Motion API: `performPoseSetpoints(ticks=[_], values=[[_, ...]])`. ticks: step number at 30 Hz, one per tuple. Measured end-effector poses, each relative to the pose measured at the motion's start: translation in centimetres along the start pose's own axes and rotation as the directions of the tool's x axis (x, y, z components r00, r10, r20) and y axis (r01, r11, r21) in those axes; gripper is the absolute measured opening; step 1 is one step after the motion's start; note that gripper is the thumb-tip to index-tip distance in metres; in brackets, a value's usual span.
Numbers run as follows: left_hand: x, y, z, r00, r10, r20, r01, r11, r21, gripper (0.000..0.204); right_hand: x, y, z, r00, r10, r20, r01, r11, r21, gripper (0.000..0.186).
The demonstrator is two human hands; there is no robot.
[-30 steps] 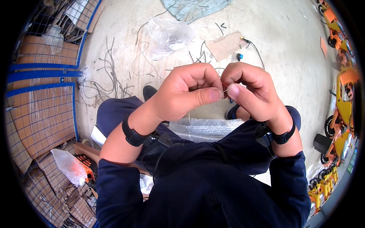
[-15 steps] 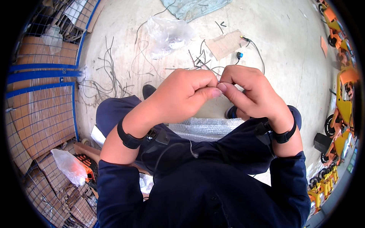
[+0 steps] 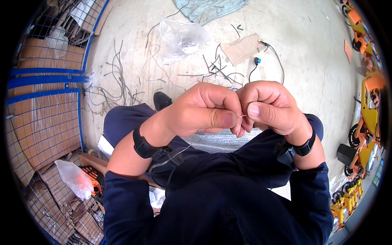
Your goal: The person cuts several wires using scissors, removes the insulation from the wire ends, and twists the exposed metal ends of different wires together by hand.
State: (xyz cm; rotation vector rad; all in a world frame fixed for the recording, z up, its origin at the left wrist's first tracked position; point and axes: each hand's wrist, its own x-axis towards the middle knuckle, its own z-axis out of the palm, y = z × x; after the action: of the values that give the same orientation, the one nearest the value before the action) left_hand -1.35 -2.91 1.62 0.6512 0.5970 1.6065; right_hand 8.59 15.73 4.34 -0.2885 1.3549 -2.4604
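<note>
My left hand (image 3: 206, 108) and my right hand (image 3: 270, 107) meet in front of me above my lap, with thumbs and forefingers pinched. Between the fingertips a short bit of thin wire (image 3: 243, 116) shows, pinkish red toward the right and pale at the left. Both hands grip this wire; most of it is hidden by the fingers. A thin whitish strand (image 3: 183, 150) runs below my left wrist, and I cannot tell whether it belongs to the same wire. Dark straps with small boxes sit on both wrists.
Cut black cable pieces (image 3: 220, 67) and a tangle of grey cables (image 3: 119, 79) lie on the floor. Beyond are a clear plastic bag (image 3: 181, 34), a cardboard piece (image 3: 241, 48) and a blue-capped connector (image 3: 257, 61). A blue mesh cage (image 3: 47, 90) stands left; yellow-orange wheeled machines (image 3: 369, 110) stand right.
Both hands have come lower and nearer to my body, and the wrists have turned. The thin red wire between the fingertips now shows more plainly.
</note>
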Motion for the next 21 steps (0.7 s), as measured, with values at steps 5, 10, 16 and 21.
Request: performPoseSetpoints(ticks=[5,10,16,21], values=[[0.02,-0.22,-0.09,1.0,0.029,0.008,-0.028,0.998,-0.057,0.021,0.05,-0.04,0.35,0.999,0.03,-0.018,-0.028,0.996,0.082,0.021],[-0.07,-0.14,-0.12,0.999,-0.017,0.029,0.021,0.988,-0.151,0.025,0.11,0.17,0.25,1.0,0.004,-0.012,-0.002,0.99,0.142,0.021],[0.04,-0.31,0.07,0.997,0.024,0.07,-0.009,0.977,-0.212,0.026,0.4,0.23,0.4,1.0,-0.02,0.001,0.019,0.976,0.217,0.019],[0.11,-0.15,0.12,0.998,0.046,0.053,-0.038,0.988,-0.152,0.024,0.41,0.38,0.32,1.0,-0.005,-0.029,0.012,0.973,0.229,0.02]])
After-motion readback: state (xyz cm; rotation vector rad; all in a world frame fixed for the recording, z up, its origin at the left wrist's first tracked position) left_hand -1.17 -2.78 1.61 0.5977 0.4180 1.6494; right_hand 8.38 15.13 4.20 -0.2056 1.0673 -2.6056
